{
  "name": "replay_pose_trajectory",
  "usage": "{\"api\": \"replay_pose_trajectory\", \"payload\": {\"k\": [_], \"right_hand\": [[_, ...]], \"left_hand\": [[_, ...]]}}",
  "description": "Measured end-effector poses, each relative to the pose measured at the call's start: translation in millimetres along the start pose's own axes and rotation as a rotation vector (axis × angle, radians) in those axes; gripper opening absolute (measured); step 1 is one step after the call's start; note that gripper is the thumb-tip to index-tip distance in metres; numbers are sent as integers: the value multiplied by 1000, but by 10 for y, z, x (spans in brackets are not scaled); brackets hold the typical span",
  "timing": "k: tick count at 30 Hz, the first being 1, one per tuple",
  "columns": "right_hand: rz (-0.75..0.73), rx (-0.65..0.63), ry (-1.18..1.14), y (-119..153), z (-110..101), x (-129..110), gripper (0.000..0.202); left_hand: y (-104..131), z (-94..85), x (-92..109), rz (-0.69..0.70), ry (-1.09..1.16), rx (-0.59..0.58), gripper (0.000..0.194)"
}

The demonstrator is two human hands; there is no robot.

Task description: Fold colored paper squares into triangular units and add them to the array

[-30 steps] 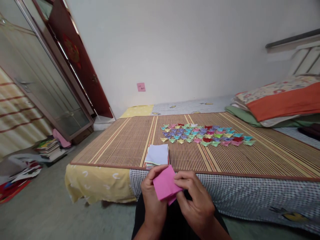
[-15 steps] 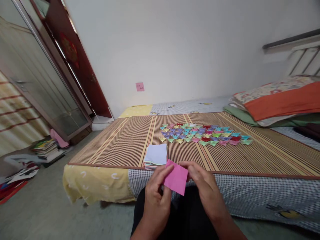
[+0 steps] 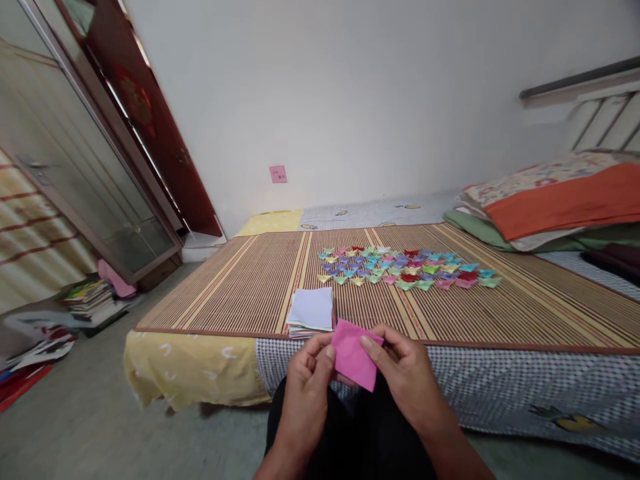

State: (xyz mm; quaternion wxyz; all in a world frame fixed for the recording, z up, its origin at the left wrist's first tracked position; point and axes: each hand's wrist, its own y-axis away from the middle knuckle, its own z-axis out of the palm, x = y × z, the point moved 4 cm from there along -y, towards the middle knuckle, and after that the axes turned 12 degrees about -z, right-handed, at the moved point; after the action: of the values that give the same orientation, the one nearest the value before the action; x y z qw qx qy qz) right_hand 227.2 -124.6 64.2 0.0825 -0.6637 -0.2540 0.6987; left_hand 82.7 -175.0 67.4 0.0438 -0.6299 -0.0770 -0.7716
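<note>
A small pink square of paper (image 3: 351, 358) is held between my two hands, tilted above my lap at the bed's near edge. My left hand (image 3: 309, 383) pinches its left edge with the thumb in front and fingers behind. On the other side, my right hand (image 3: 404, 373) grips the upper right part, its thumb pressed on the paper's face. Just beyond my left hand lies a stack of coloured paper squares (image 3: 311, 309) with a pale lavender sheet on top. Rows of small folded paper boats (image 3: 406, 268) in many colours stand farther back on the mat.
A striped bamboo mat (image 3: 215, 287) covers the bed. Folded bedding (image 3: 560, 200) lies at the right. A pink note (image 3: 278, 174) is stuck to the wall. Books (image 3: 90, 297) are piled on the floor at the left, near a glass door (image 3: 100, 167).
My right thumb has moved onto the face of the pink paper, and the right hand now grips it. My left thumb has shifted toward the paper's left edge.
</note>
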Motion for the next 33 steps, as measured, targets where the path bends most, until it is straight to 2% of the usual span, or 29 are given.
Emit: {"api": "replay_pose_trajectory", "payload": {"k": [5, 7, 9, 14, 16, 21, 26, 28, 33], "right_hand": [[-181, 107, 283, 28, 50, -90, 31], [-226, 150, 342, 30, 57, -122, 30], [-207, 131, 322, 7, 50, -126, 26], [-72, -94, 84, -88, 5, -112, 22], [-59, -120, 51, -106, -23, -124, 21], [-36, -45, -27, -87, -57, -90, 24], [-28, 34, 1, -52, -87, -7, 31], [-43, 38, 42, -44, -92, -6, 31], [-170, 41, 213, -30, -72, -103, 32]], "left_hand": [[85, 9, 2, 122, -149, 149, 57], [97, 20, -14, 171, -219, 170, 57], [98, 11, -28, 192, -286, 178, 53], [100, -39, -33, 202, -420, 113, 58], [101, -50, -43, 183, -393, 80, 58], [97, -1, -80, 142, -289, 42, 56], [104, 36, -92, 134, -149, 99, 31], [110, 36, -90, 120, -168, 111, 28], [116, 52, -65, 106, -292, 39, 25]]}}
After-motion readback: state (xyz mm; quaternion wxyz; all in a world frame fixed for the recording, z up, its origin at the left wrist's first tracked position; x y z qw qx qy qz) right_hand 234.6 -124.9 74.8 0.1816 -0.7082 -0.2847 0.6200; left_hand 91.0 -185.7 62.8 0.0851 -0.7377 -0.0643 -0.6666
